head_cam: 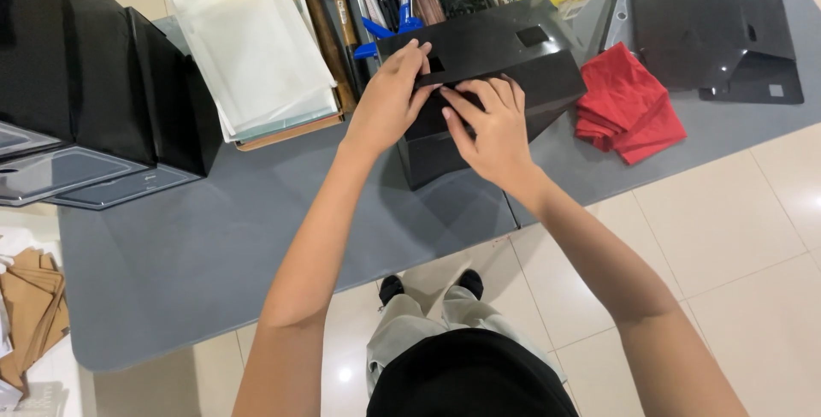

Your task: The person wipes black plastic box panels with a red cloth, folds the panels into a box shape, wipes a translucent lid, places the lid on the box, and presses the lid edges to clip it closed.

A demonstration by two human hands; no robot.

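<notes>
So both hands are on a glossy black box (505, 66) sitting on the grey table (214, 246). The left hand (389, 96) lies flat across its top edge, fingers together and pressing down. The right hand (492, 126) rests on its front face, fingers slightly spread, tips pushing at a fold. Just right of the box there's a red cloth (629, 105), left of it a white cutting board (252, 45), behind it hammers (329, 15).

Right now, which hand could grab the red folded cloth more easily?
Probably the right hand. It rests on the glossy black box on the side nearer the red folded cloth. The left hand is on the box's far side, by the hammers.
</notes>
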